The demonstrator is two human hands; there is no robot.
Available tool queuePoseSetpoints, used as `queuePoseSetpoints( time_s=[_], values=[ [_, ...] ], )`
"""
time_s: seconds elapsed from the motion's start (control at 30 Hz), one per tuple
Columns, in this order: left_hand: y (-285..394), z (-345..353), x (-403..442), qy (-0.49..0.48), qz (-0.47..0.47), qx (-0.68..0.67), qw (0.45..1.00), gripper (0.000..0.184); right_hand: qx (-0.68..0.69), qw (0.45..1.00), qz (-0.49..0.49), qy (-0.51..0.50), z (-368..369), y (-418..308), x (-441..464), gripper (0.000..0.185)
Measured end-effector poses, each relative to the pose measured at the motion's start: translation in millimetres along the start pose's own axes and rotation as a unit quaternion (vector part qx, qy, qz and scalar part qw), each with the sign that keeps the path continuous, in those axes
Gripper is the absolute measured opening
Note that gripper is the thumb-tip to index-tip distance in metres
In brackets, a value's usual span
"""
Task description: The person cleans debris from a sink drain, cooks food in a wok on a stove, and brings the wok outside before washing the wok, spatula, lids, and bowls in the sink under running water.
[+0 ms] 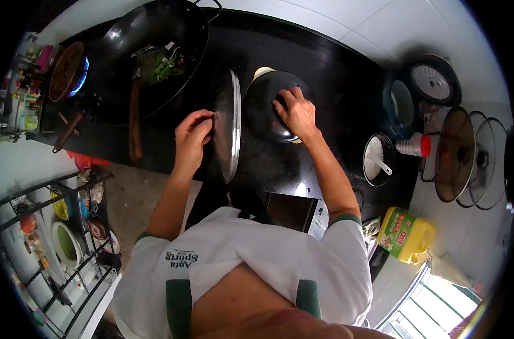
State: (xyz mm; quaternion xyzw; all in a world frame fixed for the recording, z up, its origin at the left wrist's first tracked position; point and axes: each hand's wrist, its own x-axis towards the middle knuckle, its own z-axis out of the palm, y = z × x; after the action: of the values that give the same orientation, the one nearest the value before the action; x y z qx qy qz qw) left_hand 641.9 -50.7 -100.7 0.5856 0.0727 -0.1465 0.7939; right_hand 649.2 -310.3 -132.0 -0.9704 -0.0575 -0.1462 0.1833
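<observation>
My left hand (192, 135) pinches the knob side of a glass pot lid (228, 127) with a metal rim, which stands tilted on edge above the counter. To its right, my right hand (296, 113) rests on a round black lid (262, 107), fingers curled at its middle; any knob there is hidden under them. The black lid sits over a dish with yellow handles (262, 72). Left of both hands is a large black wok (178, 34) with green leaves (167, 66) in it. A wooden-handled spatula (135, 118) leans out over the wok's near side.
A blue flame (81, 78) burns beside a brown pan (66, 73) at the left. On the right are a bowl of white grains (374, 155) with a spoon, a red-capped container (415, 145), hanging lids (455, 152) and a yellow jug (420, 234). A black rack (59, 243) stands lower left.
</observation>
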Motion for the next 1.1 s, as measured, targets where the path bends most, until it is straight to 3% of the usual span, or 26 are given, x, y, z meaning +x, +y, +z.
queuePoseSetpoints(
  time_s=[0.17,0.27,0.37,0.43,0.47,0.53,0.63,0.7,0.77,0.9,1.0,1.03,1.1],
  values=[
    [5.7,12.3,1.0,0.002,-0.005,-0.028,1.000,0.014,-0.013,1.000,0.010,-0.003,-13.5,-6.0,-4.1,0.047],
    [13.2,24.0,-3.2,-0.010,0.017,0.006,1.000,0.016,0.006,0.997,0.074,0.011,-27.6,-6.4,-12.1,0.059],
    [21.7,37.5,-10.9,-0.068,0.037,0.001,0.997,0.017,0.018,0.993,0.098,0.056,-39.7,1.7,-26.2,0.056],
    [31.9,49.9,-20.7,-0.100,0.063,0.044,0.992,0.018,0.032,0.991,0.065,0.111,-48.4,9.3,-38.0,0.051],
    [38.6,55.6,-26.8,-0.115,0.077,0.021,0.990,0.017,0.071,0.986,0.105,0.105,-57.3,6.3,-41.8,0.049],
    [57.8,60.4,-36.6,-0.150,0.104,-0.016,0.983,0.017,0.089,0.986,0.067,0.124,-63.9,21.5,-52.0,0.044],
    [104.0,50.4,-57.5,-0.188,0.117,-0.059,0.973,0.017,0.167,0.974,0.103,0.110,-81.1,28.1,-62.0,0.035],
    [136.8,31.2,-68.6,-0.159,0.133,-0.037,0.977,0.018,0.157,0.977,0.093,0.108,-90.6,33.5,-71.7,0.031],
    [182.5,5.9,-96.4,-0.062,0.173,0.023,0.983,0.019,0.214,0.964,0.100,0.120,-92.0,41.5,-88.7,0.030],
    [225.0,-114.1,-103.3,0.054,0.370,0.091,0.923,0.030,0.186,0.962,0.164,0.111,-102.9,36.6,-129.9,0.027],
    [271.3,-176.4,-135.5,0.159,0.330,0.139,0.920,0.024,0.176,0.957,0.209,0.097,-107.6,33.9,-164.8,0.025],
    [277.3,-207.6,-130.9,0.168,0.357,0.135,0.909,0.021,0.174,0.958,0.208,0.098,-109.2,34.5,-176.2,0.025],
    [293.6,-269.0,-121.5,0.240,0.351,0.217,0.879,0.019,0.180,0.936,0.286,0.093,-106.5,29.8,-188.9,0.025]
  ],
)
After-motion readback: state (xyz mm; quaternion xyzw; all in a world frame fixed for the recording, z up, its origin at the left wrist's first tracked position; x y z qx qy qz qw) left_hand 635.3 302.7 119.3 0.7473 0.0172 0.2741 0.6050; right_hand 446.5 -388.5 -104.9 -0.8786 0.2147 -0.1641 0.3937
